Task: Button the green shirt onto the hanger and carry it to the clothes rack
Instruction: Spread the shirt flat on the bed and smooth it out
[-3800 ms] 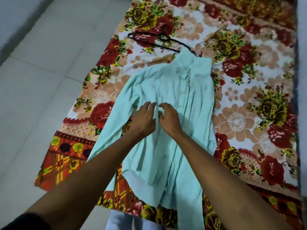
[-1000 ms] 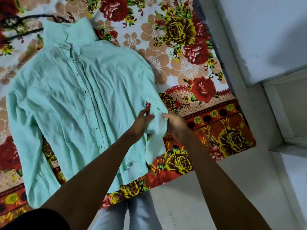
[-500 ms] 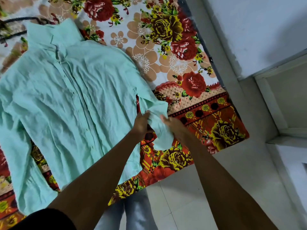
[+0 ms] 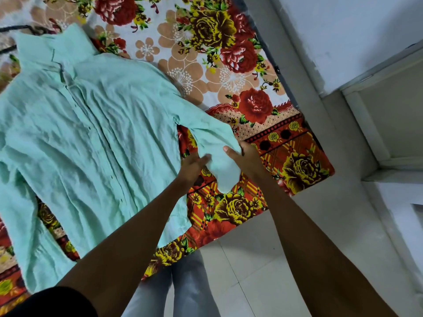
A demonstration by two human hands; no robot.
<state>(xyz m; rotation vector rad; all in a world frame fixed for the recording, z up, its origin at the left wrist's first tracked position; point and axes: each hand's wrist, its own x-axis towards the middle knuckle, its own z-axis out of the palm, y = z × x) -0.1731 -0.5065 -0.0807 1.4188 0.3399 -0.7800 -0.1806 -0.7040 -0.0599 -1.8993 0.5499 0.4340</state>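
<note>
Green shirt [image 4: 91, 143] lies face up on floral bedspread [image 4: 229, 72], front placket closed, black hanger [image 4: 13, 28] poking out past the collar, far left. Left hand [image 4: 192, 167] and right hand [image 4: 242, 160] both pinch the right sleeve cuff [image 4: 223, 170], fingers curled. Fabric looks light, limp, creased; likely best lifted by the hanger hook. No containers seen.
</note>
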